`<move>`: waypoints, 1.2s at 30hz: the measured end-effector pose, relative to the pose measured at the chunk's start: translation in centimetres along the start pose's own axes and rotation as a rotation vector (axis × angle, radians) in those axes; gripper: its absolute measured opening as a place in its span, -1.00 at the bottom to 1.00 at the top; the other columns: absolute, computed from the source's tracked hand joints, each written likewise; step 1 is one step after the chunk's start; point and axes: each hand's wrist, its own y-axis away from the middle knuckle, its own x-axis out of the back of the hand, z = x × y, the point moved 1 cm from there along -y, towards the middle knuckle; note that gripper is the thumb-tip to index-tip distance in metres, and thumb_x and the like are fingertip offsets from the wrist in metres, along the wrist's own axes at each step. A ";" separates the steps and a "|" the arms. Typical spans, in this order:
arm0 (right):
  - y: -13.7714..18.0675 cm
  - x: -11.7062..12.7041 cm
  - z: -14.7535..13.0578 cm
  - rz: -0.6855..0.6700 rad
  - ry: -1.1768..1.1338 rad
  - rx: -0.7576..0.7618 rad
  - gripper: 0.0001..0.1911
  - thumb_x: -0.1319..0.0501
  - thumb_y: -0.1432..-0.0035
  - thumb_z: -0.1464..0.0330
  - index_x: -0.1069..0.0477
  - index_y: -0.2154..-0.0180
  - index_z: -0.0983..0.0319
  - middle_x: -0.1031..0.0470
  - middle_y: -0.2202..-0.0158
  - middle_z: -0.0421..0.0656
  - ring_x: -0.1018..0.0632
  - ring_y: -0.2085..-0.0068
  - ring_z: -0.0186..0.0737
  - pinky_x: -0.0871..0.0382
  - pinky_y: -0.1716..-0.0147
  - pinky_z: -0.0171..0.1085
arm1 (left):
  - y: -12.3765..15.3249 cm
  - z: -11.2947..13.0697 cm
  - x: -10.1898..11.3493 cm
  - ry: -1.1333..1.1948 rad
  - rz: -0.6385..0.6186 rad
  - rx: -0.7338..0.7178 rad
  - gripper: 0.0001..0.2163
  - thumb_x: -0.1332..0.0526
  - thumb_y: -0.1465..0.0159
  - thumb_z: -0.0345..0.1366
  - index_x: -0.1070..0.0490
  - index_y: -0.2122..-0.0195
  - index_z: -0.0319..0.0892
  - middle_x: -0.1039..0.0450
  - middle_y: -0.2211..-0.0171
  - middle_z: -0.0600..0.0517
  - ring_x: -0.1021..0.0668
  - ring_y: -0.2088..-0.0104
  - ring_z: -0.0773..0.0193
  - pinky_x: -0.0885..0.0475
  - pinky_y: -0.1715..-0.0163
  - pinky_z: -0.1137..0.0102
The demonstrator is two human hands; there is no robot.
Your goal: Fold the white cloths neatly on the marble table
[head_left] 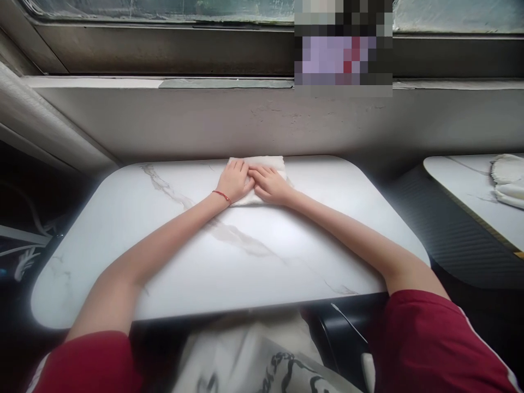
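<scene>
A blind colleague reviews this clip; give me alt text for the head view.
The left hand and right hand lie flat on a folded white cloth at the far edge of a marble table. A red bracelet circles the left wrist.

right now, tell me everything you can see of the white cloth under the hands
The white folded cloth looks like soft, slightly textured fabric, folded into a small, flat, roughly rectangular pad. It lies at the far edge of the white marble-patterned table, close to the grey wall below the window. Both hands rest flat on it, fingers spread: the left hand covers its left part, the right hand its middle. Its far strip and right side show, and a bit of the near edge.
</scene>
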 end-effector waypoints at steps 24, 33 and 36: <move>8.0 11.6 -17.0 -0.889 0.480 -0.246 -0.71 -0.08 -0.23 0.51 -0.58 0.21 0.44 -0.59 0.34 0.14 -0.57 0.37 -0.07 -0.27 0.48 -0.25 | 10.4 11.9 1.9 0.131 -0.170 -0.358 -0.46 0.02 -0.35 -0.24 -0.20 -0.30 -0.46 -0.30 -0.30 -0.30 -0.34 -0.30 -0.06 -0.25 -0.31 0.07; 3.6 10.0 -9.4 -0.795 0.436 -0.654 -0.63 -0.02 -0.26 0.53 -0.39 -0.05 0.51 -0.55 0.14 0.22 -0.59 0.14 0.08 -0.29 0.30 -0.19 | 1.5 10.3 -0.1 0.024 -0.147 -0.104 -0.56 0.03 -0.40 -0.31 -0.30 -0.21 -0.44 -0.33 -0.24 -0.32 -0.38 -0.19 -0.09 -0.29 -0.16 0.13; 2.6 9.0 -5.6 -0.720 0.486 -0.699 -0.58 0.00 -0.27 0.53 -0.31 -0.12 0.54 -0.51 0.05 0.30 -0.55 0.03 0.16 -0.29 0.17 -0.11 | -2.2 10.5 -1.3 0.009 -0.114 -0.022 -0.60 0.06 -0.43 -0.30 -0.35 -0.15 -0.43 -0.35 -0.20 -0.33 -0.39 -0.17 -0.12 -0.27 -0.14 0.12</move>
